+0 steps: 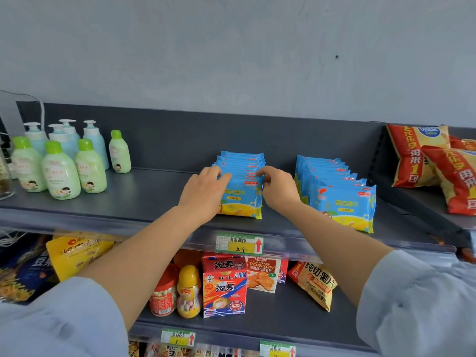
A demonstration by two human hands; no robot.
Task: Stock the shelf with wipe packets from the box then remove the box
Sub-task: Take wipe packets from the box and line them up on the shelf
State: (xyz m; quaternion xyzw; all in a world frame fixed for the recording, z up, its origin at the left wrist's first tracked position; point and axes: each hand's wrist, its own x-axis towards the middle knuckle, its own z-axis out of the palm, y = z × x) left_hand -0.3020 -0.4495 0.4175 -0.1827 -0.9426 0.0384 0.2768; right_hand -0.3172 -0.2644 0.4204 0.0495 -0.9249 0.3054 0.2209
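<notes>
Two rows of blue and yellow wipe packets stand upright on the dark top shelf point(144, 191). My left hand point(204, 190) grips the left side of the middle row point(240, 199), fingers curled over the top of the front packets. My right hand point(277, 186) pinches the right top corner of that row's front packets. A second row of wipe packets point(342, 202) stands further right, untouched. No box is in view.
Green and blue lotion bottles point(61, 163) stand at the shelf's left. Red and yellow snack bags point(432, 161) lie on the neighbouring shelf at right. A price tag point(239, 244) hangs on the shelf edge. Snack boxes and jars point(224, 287) fill the shelf below.
</notes>
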